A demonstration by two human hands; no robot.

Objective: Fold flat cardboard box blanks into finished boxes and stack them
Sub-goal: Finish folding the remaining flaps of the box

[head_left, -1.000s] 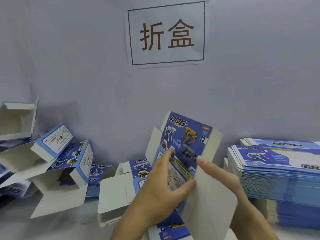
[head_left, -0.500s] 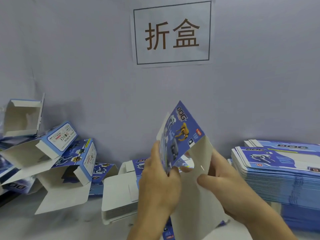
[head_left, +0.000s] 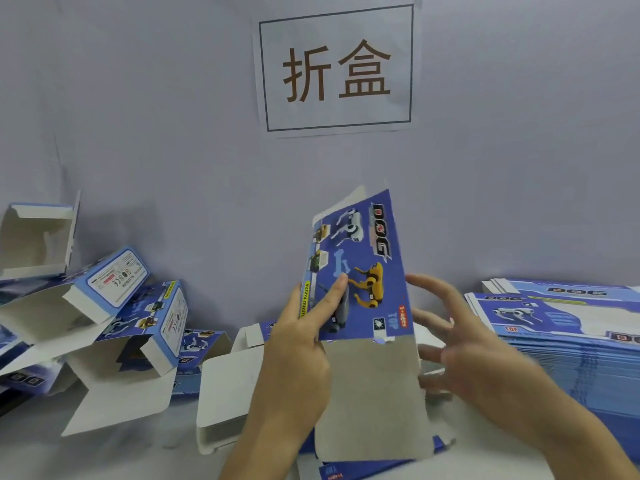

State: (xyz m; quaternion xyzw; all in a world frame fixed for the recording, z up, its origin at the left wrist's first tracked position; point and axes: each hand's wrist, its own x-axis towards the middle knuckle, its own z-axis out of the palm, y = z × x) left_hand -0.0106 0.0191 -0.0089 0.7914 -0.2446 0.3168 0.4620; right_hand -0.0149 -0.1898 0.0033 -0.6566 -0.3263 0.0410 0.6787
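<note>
My left hand [head_left: 298, 344] grips the box blank [head_left: 360, 271] upright over the desk [head_left: 114, 455], right hand [head_left: 460, 344] fingers spread wide beside it, some folded boxes [head_left: 138, 313] left, tall blank stack [head_left: 568, 344] remaining.

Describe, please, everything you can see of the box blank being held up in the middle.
The box blank is printed cardboard: a blue panel showing white and yellow robot dogs, the word DOG, a yellow side strip, and a plain greyish-white flap hanging below. It is held upright, tilted slightly, above the table, in front of the grey wall. The left hand grips its left edge, thumb on the printed face. The right hand, fingers spread, is at its right edge; contact is unclear.
</note>
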